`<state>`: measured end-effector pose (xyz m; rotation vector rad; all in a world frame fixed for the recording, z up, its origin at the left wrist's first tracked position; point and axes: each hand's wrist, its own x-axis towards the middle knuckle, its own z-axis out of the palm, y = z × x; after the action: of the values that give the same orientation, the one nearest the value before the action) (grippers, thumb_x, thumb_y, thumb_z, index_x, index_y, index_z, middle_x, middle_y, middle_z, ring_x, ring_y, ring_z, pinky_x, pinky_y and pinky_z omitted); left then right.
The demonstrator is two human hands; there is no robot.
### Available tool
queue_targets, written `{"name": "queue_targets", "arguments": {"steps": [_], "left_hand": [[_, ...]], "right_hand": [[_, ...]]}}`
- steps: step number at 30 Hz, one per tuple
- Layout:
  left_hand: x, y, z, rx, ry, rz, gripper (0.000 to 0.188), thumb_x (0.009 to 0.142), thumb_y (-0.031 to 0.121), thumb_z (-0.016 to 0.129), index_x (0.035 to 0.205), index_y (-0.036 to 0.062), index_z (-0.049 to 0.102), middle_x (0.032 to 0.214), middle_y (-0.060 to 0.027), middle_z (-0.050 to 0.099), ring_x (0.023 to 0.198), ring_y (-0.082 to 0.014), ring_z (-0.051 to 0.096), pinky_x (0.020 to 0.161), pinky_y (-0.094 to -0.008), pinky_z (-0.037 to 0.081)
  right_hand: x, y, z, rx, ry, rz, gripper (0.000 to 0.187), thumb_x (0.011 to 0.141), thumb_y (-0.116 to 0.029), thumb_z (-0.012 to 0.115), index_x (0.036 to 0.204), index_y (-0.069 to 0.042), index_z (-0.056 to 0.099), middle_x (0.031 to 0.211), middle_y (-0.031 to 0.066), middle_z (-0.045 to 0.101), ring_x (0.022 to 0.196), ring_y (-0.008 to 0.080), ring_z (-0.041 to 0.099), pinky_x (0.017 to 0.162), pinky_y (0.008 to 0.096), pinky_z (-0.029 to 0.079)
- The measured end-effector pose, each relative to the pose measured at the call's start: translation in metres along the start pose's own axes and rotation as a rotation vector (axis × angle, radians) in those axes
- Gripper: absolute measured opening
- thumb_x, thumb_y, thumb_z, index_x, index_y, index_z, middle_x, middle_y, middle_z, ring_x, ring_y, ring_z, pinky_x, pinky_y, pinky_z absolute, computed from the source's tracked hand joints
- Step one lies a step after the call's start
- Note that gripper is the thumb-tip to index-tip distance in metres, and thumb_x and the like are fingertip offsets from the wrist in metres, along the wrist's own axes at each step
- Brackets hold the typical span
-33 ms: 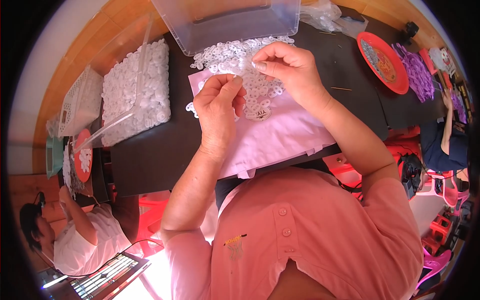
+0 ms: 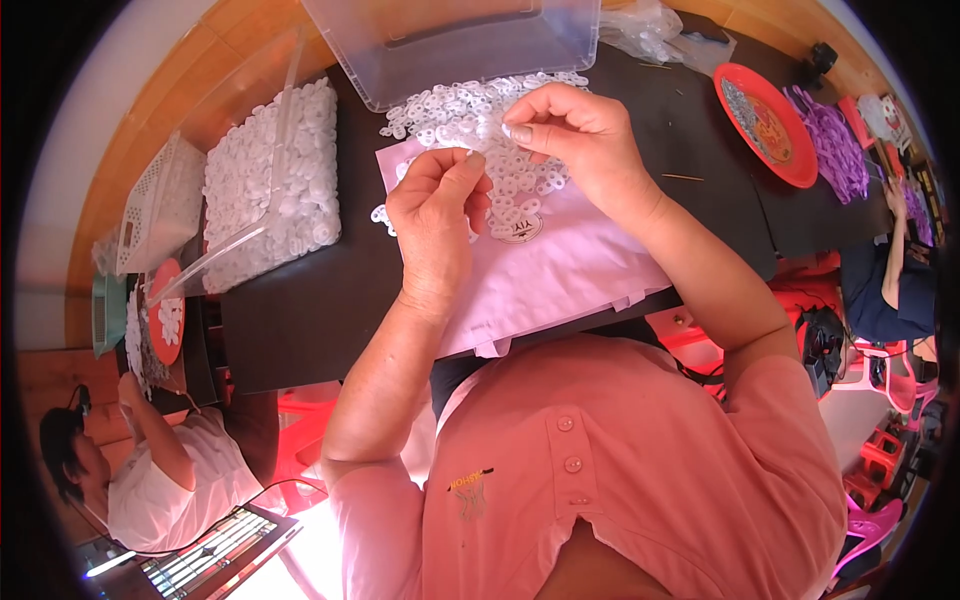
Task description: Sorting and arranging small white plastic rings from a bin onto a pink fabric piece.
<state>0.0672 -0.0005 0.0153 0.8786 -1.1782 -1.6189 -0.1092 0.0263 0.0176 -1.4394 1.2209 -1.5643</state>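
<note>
Fingertips [image 2: 522, 133] of right hand [image 2: 588, 140] pinch a small white piece [image 2: 507, 129] over white rings [image 2: 512, 186]; left hand [image 2: 432, 205] is pinched closed, contents indiscernible.

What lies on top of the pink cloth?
Small white oval pieces lie across the far part of the pink cloth. The left hand and right hand hide some of it; what lies beneath them is covered.

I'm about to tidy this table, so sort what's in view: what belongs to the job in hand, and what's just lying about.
Seemingly part of the job:
white pieces near both hands
pink cloth, partly under them
clear bin beyond them
white heap at left, probably

Seemingly just lying about:
plastic bag
thin stick
red plate
purple strips
</note>
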Motion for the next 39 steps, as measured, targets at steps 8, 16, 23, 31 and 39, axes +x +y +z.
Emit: {"name": "queue_targets", "arguments": {"steps": [8,16,23,31,39], "left_hand": [[-0.002,0.001,0.001,0.016,-0.004,0.049,0.013,0.09,0.01,0.064,0.09,-0.0023,0.063,0.074,-0.0068,0.062,0.053,-0.0111,0.052,0.046,-0.0239,0.039],[-0.004,0.003,0.003,0.05,0.007,0.081,0.012,0.09,0.01,0.064,0.089,-0.0024,0.063,0.073,-0.0062,0.062,0.054,-0.0102,0.052,0.047,-0.0234,0.039],[-0.005,0.003,0.003,0.056,0.008,0.086,0.012,0.09,0.009,0.064,0.087,-0.0023,0.063,0.073,-0.0057,0.062,0.055,-0.0099,0.052,0.047,-0.023,0.039],[-0.005,0.001,0.002,0.064,-0.002,0.12,0.012,0.09,0.009,0.065,0.088,-0.0024,0.063,0.073,-0.0054,0.062,0.056,-0.0097,0.052,0.048,-0.0227,0.039],[-0.004,0.001,0.001,0.002,-0.092,0.111,0.011,0.092,0.008,0.065,0.092,-0.0027,0.063,0.077,-0.0064,0.063,0.062,-0.0103,0.055,0.05,-0.0233,0.042]], "right_hand": [[-0.001,-0.006,0.004,0.08,-0.012,0.036,0.016,0.086,0.0,0.065,0.101,-0.002,0.07,0.085,0.0027,0.068,0.07,0.0051,0.062,0.06,0.0196,0.051],[-0.003,-0.009,0.007,0.067,-0.026,0.045,0.016,0.087,-0.002,0.066,0.103,-0.002,0.071,0.085,0.0024,0.069,0.07,0.0054,0.063,0.059,0.0198,0.051],[-0.005,-0.011,0.009,0.063,-0.04,0.048,0.016,0.088,-0.003,0.067,0.103,-0.002,0.07,0.085,0.0021,0.069,0.071,0.0057,0.062,0.059,0.0202,0.052],[-0.009,-0.009,0.014,0.062,-0.043,0.019,0.014,0.087,-0.001,0.066,0.101,-0.001,0.07,0.085,0.0021,0.068,0.07,0.0059,0.062,0.06,0.0203,0.051],[-0.006,-0.018,0.007,0.087,-0.082,0.081,0.014,0.087,-0.002,0.067,0.1,-0.001,0.07,0.086,0.0033,0.069,0.069,0.0072,0.062,0.059,0.0211,0.052]]}}
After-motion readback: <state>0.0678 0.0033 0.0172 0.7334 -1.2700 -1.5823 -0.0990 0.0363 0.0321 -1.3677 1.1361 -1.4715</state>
